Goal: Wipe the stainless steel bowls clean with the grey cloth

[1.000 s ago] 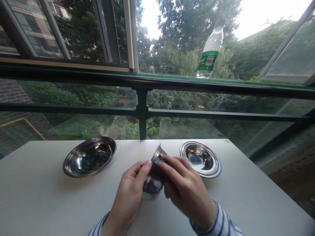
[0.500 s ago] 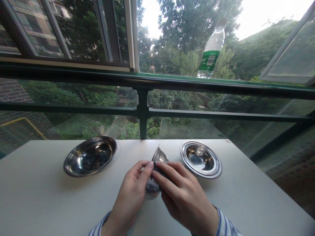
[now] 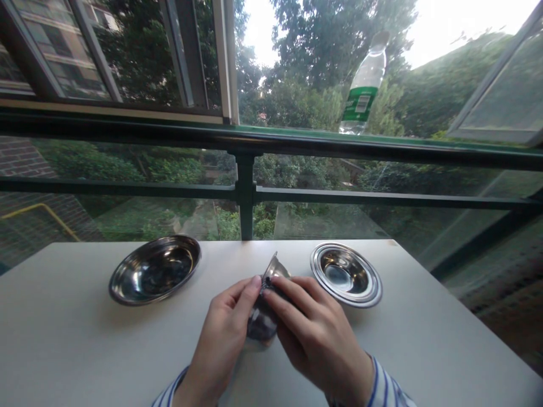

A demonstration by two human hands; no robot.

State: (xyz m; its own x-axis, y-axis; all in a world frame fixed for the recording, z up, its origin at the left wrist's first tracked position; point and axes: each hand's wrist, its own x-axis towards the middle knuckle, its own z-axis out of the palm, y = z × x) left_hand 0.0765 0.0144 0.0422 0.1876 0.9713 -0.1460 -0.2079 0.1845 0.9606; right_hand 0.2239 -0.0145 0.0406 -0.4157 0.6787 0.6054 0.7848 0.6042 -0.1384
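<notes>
Between my two hands is a small shiny metal vessel (image 3: 262,323) with a flared, pointed lip, held tilted just above the white table. My left hand (image 3: 224,333) is closed on its left side, with the thumb pressed near the neck. From the right, my right hand (image 3: 316,330) wraps over it, fingers bent across the upper part. A small dark piece (image 3: 268,280) shows by the fingertips at the neck; its kind I cannot make out. The fingers hide much of the vessel's middle.
On the white table (image 3: 76,339), an oval steel dish (image 3: 146,274) sits to the left and a round wide-rimmed steel bowl (image 3: 339,277) to the right. A plastic bottle with a green label (image 3: 360,104) stands beyond the dark railing (image 3: 288,138) by the window.
My left thumb and fingers have drawn slightly left and apart from the right fingers, so more of the vessel's lower body shows. The dishes have not moved.
</notes>
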